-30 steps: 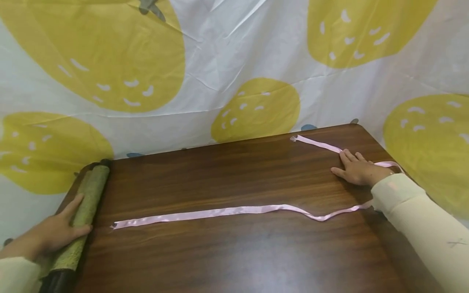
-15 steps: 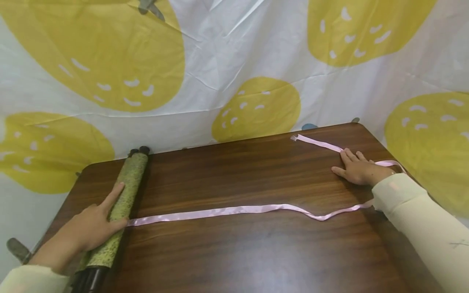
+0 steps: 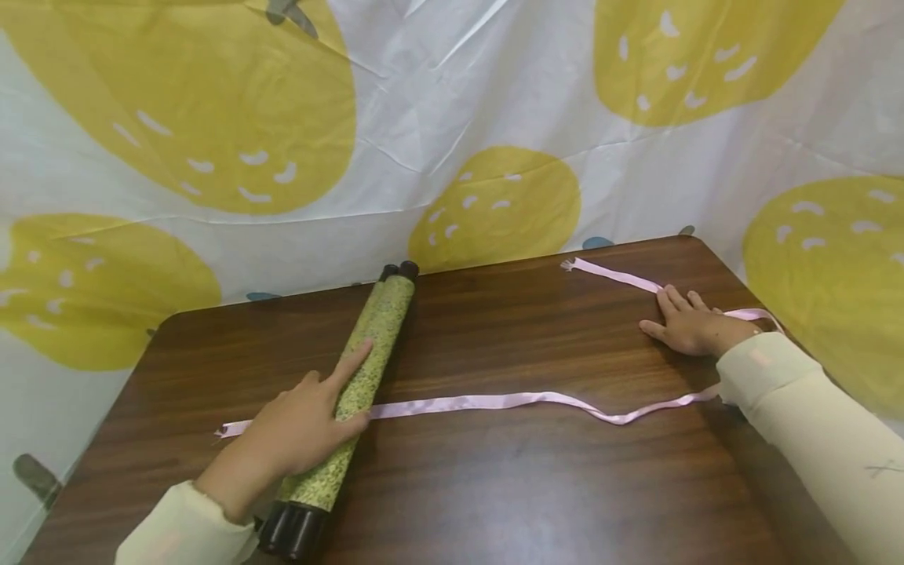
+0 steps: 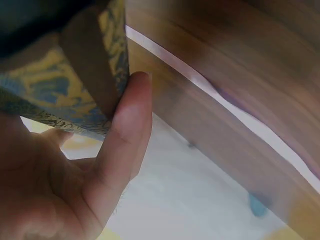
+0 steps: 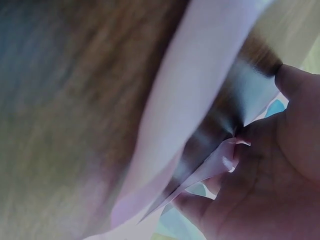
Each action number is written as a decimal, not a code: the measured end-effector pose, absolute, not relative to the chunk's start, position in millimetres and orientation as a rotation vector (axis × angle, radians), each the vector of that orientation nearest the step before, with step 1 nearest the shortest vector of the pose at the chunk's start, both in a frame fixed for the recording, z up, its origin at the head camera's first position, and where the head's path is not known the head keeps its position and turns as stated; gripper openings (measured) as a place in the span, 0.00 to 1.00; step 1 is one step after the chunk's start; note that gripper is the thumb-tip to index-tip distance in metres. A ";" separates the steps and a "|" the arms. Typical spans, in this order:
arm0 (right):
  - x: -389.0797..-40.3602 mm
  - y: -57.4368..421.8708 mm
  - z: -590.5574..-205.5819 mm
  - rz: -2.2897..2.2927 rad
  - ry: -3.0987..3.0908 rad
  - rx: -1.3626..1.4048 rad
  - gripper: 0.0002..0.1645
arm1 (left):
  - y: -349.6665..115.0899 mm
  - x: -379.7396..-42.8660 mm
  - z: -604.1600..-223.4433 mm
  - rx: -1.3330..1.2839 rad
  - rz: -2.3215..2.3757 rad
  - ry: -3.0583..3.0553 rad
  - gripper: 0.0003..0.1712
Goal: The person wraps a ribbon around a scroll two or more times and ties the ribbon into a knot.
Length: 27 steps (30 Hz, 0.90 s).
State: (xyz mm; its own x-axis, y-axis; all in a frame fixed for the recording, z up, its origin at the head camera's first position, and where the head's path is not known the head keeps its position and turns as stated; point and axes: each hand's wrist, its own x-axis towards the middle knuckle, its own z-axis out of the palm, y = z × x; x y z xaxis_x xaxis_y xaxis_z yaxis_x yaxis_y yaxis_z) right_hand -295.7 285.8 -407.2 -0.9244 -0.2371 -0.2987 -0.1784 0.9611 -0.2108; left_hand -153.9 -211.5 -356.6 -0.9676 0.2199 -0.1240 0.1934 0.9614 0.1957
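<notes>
A rolled scroll (image 3: 384,314) with a yellow-green patterned cover and paired black ends lies aslant left of the middle in the head view. My left hand (image 3: 297,428) grips it from above, thumb on its near right side. In the left wrist view the thumb (image 4: 132,115) presses the scroll's bluish-yellow pattern. Beneath the scroll passes a pink ribbon (image 3: 459,403), its frayed left end showing past my wrist. My right hand (image 3: 688,326) rests with spread fingers on the ribbon's far stretch near the table's right edge. The ribbon's bend is partly hidden by the right sleeve.
The dark brown wooden table (image 3: 530,486) has a rounded far right corner. A white cloth (image 3: 395,102) with large yellow fruit prints hangs behind and beside it. The ribbon's other frayed end points toward the table's back edge.
My left hand has carried the scroll rightward from the table's left edge, across the ribbon's left part. The right hand and the ribbon have stayed in place.
</notes>
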 end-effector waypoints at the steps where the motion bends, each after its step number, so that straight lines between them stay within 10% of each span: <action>1: -295.3 286.8 -407.3 -0.257 2.783 -0.299 0.49 | -202.9 -154.8 -358.1 0.325 0.279 2.970 0.46; 27: -300.6 280.3 -409.8 -0.262 2.793 -0.327 0.48 | -115.2 -160.6 -398.9 0.500 0.102 2.984 0.48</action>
State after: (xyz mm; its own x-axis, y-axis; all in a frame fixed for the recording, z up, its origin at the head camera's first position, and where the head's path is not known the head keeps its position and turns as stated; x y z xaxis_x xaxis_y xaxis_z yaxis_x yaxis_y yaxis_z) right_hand -300.6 280.3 -409.8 -0.9239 -0.2522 -0.2877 -0.1942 0.9570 -0.2153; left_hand -160.6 -115.2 -398.9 -0.9392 0.3281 -0.1014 0.3204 0.9435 0.0851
